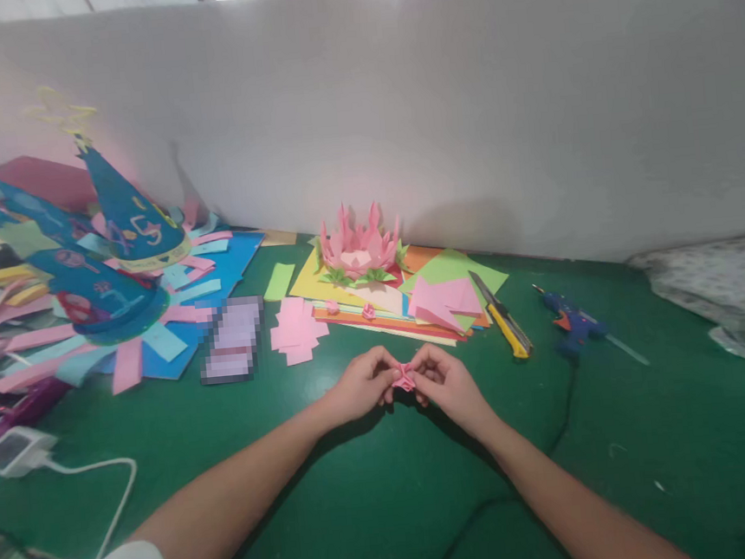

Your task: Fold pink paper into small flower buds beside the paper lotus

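Between both hands, just above the green table (340, 500), is a small folded pink paper piece (405, 378). My left hand (367, 384) pinches its left side, and my right hand (445, 384) pinches its right side. Behind them a pink paper lotus (362, 250) with green leaves rests on a stack of coloured paper (389, 317). Two small pink folded pieces, one of them a rosette (368, 312), lie at the front of that stack. To the left is a pile of pink paper pieces (297, 330).
Right of the stack lie a yellow utility knife (511, 328) and a blue glue gun (572, 323) with its cord trailing forward. A blurred phone (233, 339), blue paper cone hats (135, 213) and a white charger (17, 451) are at left. A pale partition (528, 118) stands behind.
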The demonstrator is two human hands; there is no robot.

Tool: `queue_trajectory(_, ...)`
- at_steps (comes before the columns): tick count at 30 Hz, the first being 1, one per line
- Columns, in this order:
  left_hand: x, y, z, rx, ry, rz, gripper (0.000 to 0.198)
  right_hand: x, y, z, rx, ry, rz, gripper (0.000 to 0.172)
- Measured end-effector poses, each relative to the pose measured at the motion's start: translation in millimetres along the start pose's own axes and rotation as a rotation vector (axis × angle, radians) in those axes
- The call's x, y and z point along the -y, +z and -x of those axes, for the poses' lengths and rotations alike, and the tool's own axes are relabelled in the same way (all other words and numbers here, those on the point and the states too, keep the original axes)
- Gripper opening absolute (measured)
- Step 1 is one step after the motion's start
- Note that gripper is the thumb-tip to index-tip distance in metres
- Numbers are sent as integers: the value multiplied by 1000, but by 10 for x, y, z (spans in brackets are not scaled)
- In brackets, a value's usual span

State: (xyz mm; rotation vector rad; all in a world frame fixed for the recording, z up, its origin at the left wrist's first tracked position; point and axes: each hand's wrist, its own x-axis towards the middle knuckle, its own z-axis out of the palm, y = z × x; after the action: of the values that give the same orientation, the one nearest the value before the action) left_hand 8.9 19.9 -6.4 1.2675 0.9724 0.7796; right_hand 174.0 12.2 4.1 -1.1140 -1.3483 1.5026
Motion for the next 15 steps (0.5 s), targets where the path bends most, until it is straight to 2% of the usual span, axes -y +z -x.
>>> queue_trajectory(8, -186, -14, 40, 180, -184, 441, 31, 27, -32, -23, 101, 122, -267, 26)
queue_trajectory(11, -139, 27, 34, 176, -175, 399, 29, 29, -33, -19, 58, 113, -231, 27)
queue_trajectory(15, -29, 111, 39, 25, -79, 183, 24, 15, -7, -14, -9, 34, -45, 28)
